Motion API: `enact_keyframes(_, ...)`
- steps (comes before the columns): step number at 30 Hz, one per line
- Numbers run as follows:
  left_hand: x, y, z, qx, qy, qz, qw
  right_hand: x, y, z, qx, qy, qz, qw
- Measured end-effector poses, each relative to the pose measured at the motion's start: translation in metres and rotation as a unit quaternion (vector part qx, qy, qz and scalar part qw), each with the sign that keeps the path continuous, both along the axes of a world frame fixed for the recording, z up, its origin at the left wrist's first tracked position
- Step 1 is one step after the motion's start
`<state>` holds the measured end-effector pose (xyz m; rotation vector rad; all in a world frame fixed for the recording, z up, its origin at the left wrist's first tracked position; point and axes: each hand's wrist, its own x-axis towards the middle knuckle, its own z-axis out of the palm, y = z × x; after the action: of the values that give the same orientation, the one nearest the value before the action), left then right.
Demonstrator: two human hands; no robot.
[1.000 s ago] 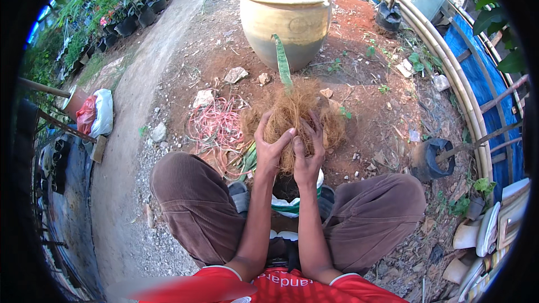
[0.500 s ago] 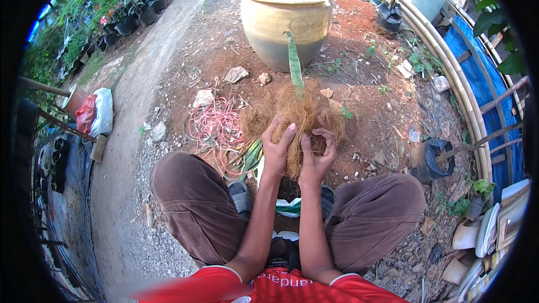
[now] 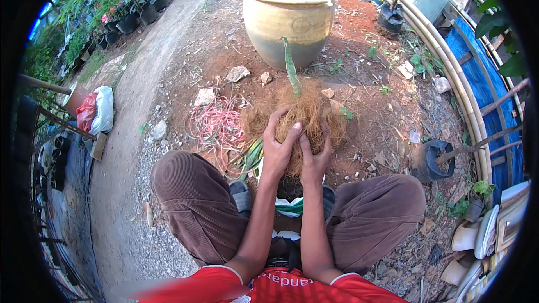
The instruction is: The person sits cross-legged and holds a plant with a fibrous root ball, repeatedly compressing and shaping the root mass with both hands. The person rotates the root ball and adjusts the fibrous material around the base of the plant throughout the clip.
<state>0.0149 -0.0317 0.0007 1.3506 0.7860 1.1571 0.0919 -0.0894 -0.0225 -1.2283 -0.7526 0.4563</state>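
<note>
Both hands clasp a shaggy ball of brown coconut fibre [image 3: 307, 108] in front of me. My left hand [image 3: 276, 148] curls round its left side, and my right hand [image 3: 315, 160] presses on the right side, the two thumbs close together at the near face. A long green snake plant leaf [image 3: 290, 64] stands up out of the fibre, leaning a little left. Its base is hidden inside. More loose fibre lies behind my left hand. Below the hands, between my feet, is an open white and green sack [image 3: 291, 207] with dark soil at its mouth.
A tangle of pink string [image 3: 216, 123] lies at the left, beside cut variegated leaves [image 3: 252, 156]. A large tan glazed pot [image 3: 286, 19] stands ahead. Stones dot the red soil. At the right are a black plastic pot [image 3: 431, 160] and bamboo poles [image 3: 449, 56].
My right fingers, spread and lifted before, have closed in against the fibre. Both thumbs now press on its near face. The leaf has tipped slightly left.
</note>
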Motion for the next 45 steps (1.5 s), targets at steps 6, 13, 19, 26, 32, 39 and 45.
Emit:
enact_keyframes(6,-0.012,0.004,0.007,-0.141,-0.205,-0.097,0.964,0.011,-0.005,-0.007,0.093,0.394,0.033,0.914)
enact_keyframes(13,-0.001,0.001,0.0,-0.157,-0.166,-0.096,0.969,0.013,-0.007,-0.01,0.122,0.438,0.062,0.888)
enact_keyframes(19,0.002,-0.006,0.0,-0.192,-0.235,-0.171,0.938,0.0,-0.009,-0.005,0.115,0.248,0.016,0.962)
enact_keyframes(26,-0.002,-0.009,0.002,-0.196,-0.235,-0.178,0.935,0.007,-0.009,-0.018,0.171,0.254,0.036,0.951)
enact_keyframes(32,-0.007,-0.004,-0.004,-0.188,-0.175,-0.17,0.951,0.004,-0.012,-0.009,0.102,0.16,-0.007,0.982)
enact_keyframes(39,-0.015,-0.004,-0.01,-0.288,-0.31,-0.193,0.885,0.002,-0.009,-0.001,0.083,0.104,-0.053,0.99)
enact_keyframes(45,-0.005,-0.005,-0.001,-0.195,-0.211,-0.168,0.943,0.007,-0.01,-0.001,0.056,0.031,-0.038,0.997)
